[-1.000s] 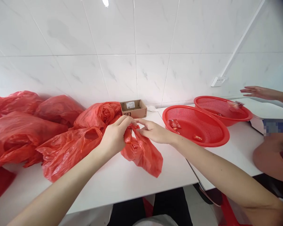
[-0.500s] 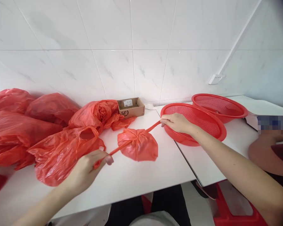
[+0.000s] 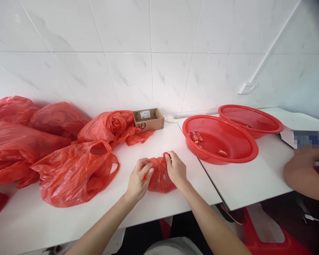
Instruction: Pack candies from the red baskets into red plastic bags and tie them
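Observation:
A small red plastic bag (image 3: pixel 162 181), gathered at the top, sits on the white table in front of me. My left hand (image 3: pixel 138 178) is at its left side, thumb and fingers closed on a bit of red plastic. On the opposite side, my right hand (image 3: pixel 177 169) pinches the bag's upper edge between thumb and fingers. What the bag contains is hidden. To the left lies a larger red plastic bag with loop handles (image 3: pixel 71 173), apart from both hands.
Several filled red bags (image 3: pixel 23 148) are piled at the left. A small cardboard box (image 3: pixel 151 124) stands by the wall. On the right are a red basket (image 3: pixel 244 145) holding a few small packets (image 3: pixel 196 136) and a second red basket (image 3: pixel 273 127). A co-worker's arm (image 3: pixel 300 173) is at the far right.
Both hands have come in from the stretched handles to the small bag's top. My right hand no longer covers the near basket, so its packets now show.

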`<state>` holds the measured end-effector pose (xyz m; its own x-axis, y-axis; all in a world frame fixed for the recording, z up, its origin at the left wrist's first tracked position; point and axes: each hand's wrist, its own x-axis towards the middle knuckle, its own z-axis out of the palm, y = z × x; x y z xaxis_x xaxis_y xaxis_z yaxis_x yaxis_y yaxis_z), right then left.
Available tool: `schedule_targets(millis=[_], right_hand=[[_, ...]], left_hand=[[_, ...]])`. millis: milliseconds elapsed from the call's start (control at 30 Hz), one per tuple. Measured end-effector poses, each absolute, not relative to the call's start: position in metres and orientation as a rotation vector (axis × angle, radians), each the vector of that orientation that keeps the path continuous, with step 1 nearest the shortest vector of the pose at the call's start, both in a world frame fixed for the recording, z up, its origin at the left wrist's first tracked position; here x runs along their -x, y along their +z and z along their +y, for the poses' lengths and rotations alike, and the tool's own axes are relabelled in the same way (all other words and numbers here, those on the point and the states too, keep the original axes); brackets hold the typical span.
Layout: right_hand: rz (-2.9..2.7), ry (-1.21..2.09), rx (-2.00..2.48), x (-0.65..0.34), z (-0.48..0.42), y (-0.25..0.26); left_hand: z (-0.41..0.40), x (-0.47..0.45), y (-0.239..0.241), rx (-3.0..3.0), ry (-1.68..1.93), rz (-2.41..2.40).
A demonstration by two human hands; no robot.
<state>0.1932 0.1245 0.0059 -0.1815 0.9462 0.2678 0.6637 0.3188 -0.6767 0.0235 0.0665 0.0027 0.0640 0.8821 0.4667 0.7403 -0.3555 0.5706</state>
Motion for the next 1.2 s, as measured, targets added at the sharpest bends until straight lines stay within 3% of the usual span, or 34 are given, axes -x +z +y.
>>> schedule_targets(millis=[467,833,1200], right_hand=[[-2.020,0.521,1.372,-0.230,0.156,-0.012],[-1.838,0.531,1.354,-0.193,0.118,-0.018],[-1.954,0.653,1.398,-0.197,0.153,-0.040]], left_hand=[[0.056,0.000,-0.009,-2.164,0.788,1.842],[0.091,-0.029,-0.010,-2.185,0.804,2.012],[0.120,-0.025,-0.023,-2.013,0.664,2.027]])
